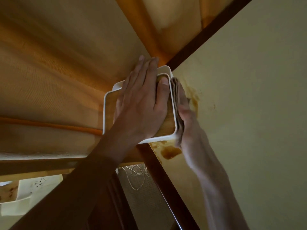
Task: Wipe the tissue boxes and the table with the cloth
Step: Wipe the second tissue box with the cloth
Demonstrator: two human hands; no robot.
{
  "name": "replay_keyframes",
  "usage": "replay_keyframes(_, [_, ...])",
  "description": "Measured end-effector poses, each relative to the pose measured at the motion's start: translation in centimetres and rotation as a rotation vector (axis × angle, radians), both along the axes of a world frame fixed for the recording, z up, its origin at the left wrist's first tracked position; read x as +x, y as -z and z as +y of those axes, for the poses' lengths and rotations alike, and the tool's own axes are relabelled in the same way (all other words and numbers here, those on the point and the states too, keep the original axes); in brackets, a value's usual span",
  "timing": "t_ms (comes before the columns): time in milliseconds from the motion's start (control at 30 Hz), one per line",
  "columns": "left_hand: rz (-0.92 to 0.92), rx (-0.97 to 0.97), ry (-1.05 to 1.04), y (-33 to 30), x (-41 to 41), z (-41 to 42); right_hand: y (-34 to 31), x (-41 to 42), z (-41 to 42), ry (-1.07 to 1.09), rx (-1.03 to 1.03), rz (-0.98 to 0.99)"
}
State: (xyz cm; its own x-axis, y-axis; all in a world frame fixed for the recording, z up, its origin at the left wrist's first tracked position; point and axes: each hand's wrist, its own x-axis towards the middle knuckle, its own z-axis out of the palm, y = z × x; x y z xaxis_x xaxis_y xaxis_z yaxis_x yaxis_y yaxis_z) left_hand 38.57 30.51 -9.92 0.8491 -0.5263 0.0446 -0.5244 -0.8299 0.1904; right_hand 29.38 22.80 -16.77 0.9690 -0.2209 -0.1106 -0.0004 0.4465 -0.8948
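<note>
- Tissue box [166, 128], white with a wood-toned lid, stood at the table's near corner, hard against its dark wooden edge.
- Pinned from above by left hand [141, 103]: palm flat on the lid, fingers straight and reaching past the box's far side, thumb laid along the lid by the right rim. No curl round anything; pressing only, probably to keep the box from sliding under the rubbing.
- Folded cloth [178, 112], brownish, sandwiched between the box's right wall and right hand [184, 103]. Fingers lay long against the cloth, pushing it flat to the wall. Hand blurred, so possibly mid-stroke; whether the thumb hooked any fold could not be told.
- Judged step: wiping the box's right side, one hand bracing against the push of the other.
- Table [249, 97], pale yellowish top, spread right of the box. Brown stains [194, 97] just right of the box beside the cloth, and a darker blotch [171, 152] just below the box's near corner. Table wipe judged not yet done there.
- Tan draped fabric [58, 72] left of and beyond the box, with an orange fold running along it.
- White cord [137, 176] tangled well below the box, beneath the table edge.
- Pale object with dark specks [38, 185] far below-left of the box; identity not told.
- Only one tissue box seen clearly.
</note>
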Motion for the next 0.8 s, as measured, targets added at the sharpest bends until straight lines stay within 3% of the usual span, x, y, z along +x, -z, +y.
replay_keyframes(167, [0.003, 0.037, -0.002, -0.3, 0.0, -0.1, -1.4, 5.1, -2.9, -0.079, -0.2, 0.096])
replay_keyframes(300, [0.006, 0.033, 0.024, -0.3, -0.1, -0.1, -2.3, 7.1, -4.8, -0.103, -0.28, 0.031])
replay_keyframes(467, [-0.001, 0.028, 0.029, -0.4, 0.1, 0.3, -2.0, 7.7, -6.0, -0.096, -0.291, 0.038])
replay_keyframes(600, [0.023, -0.104, 0.025, -0.8, -0.3, 0.5, -2.4, 7.4, -6.3, -0.104, -0.31, 0.03])
replay_keyframes(700, [-0.055, -0.087, -0.109, -1.6, -2.0, 2.1, -2.2, 7.1, -6.0, -0.107, -0.365, 0.023])
replay_keyframes(800, [0.023, 0.008, -0.376, -1.6, -5.3, 3.9, -1.8, 6.7, -6.0, -0.094, -0.407, 0.02])
